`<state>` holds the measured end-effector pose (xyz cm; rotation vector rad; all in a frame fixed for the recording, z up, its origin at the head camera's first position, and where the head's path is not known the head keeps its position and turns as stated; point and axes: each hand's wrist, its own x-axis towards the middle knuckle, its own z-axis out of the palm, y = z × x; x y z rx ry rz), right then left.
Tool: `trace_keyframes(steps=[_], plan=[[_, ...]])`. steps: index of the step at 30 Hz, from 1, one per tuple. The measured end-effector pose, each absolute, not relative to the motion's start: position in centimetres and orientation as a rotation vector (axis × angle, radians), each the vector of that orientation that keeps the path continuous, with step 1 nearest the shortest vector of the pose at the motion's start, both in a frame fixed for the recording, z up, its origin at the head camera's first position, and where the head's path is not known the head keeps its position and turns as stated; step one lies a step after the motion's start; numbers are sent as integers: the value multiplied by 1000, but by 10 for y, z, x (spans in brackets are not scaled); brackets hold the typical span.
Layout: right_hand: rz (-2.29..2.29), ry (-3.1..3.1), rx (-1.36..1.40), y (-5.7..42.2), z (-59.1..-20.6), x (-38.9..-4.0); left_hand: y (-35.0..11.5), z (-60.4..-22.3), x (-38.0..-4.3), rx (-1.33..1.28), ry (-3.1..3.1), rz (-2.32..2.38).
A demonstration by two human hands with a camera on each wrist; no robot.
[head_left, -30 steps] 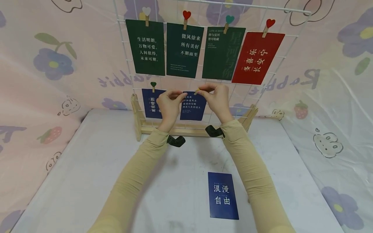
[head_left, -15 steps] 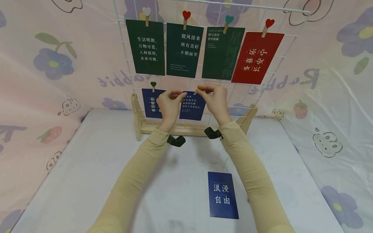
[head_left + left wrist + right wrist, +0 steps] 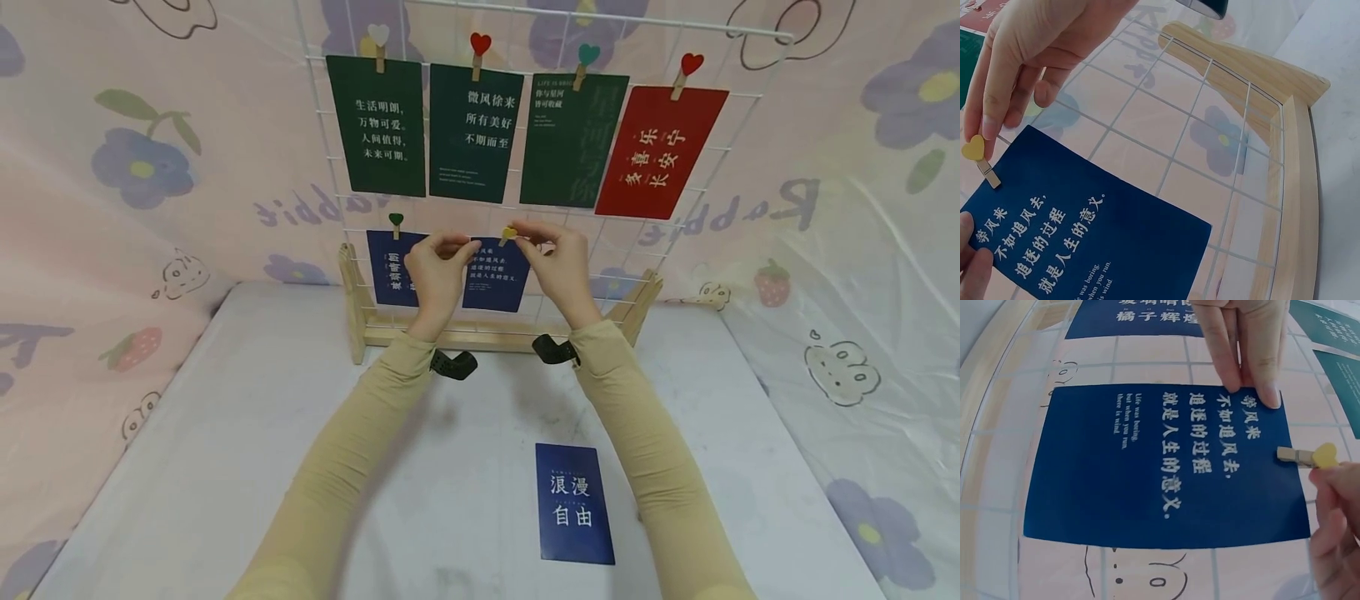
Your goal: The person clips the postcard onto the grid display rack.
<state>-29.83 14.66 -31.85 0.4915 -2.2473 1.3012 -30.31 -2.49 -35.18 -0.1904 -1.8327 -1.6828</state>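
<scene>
Between thumb and fingers, my left hand (image 3: 438,271) pinches the upper left corner of a blue card (image 3: 1104,487) with white writing. The card hangs against the lower part of a white wire grid (image 3: 1172,161). On its top edge sits a small wooden clothespin (image 3: 1295,455) with a yellow heart (image 3: 973,148). My right hand (image 3: 561,260) has its fingertips at the heart end of this clothespin, pinching it. Left of that card, another blue card (image 3: 384,279) hangs from a clothespin with a green heart (image 3: 396,220), partly hidden behind my left hand.
Above, three green cards (image 3: 378,158) and a red card (image 3: 663,158) hang from heart clothespins. A wooden stand (image 3: 480,340) holds the grid upright on the white table (image 3: 247,433). One more blue card (image 3: 573,542) lies flat at the front, beside my right forearm.
My right hand has shifted very slightly at the clothespin, and more of the yellow heart shows in the head view. The left hand keeps its place on the card.
</scene>
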Motion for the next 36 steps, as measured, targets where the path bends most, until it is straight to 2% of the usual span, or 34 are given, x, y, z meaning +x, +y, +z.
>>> trace_keyframes(steps=[16, 24, 36], plan=[[1368, -2073, 627, 152, -335, -301, -24, -351, -301, -193, -1868, -1680], [1370, -2003, 604, 156, -337, -297, -26, -352, -299, -243, -1857, -1698], [1372, -2077, 596, 154, -319, -267, -40, -356, -292, -288, -1901, -1674]])
